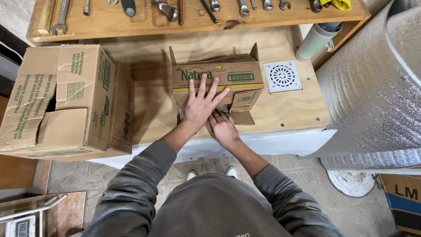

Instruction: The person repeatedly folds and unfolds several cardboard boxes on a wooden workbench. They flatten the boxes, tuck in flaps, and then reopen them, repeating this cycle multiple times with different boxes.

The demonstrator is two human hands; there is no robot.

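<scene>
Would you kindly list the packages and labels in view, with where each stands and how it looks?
Small cardboard box: bench centre, under left hand and right hand; brown, green lettering, yellow stripe.
Large cardboard box: bench left; brown, green print, flaps open.
Carton: floor, lower right; brown with blue band.
White sign: lower left corner; dark lettering, partly cut off.

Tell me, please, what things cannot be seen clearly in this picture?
- Inside of the small box: head view, its side wall hides it.
- Right hand fingertips: tucked under the left hand and a flap.
- Tools on the shelf: cut by the top edge.
- Big box contents: flaps cover them.
</scene>
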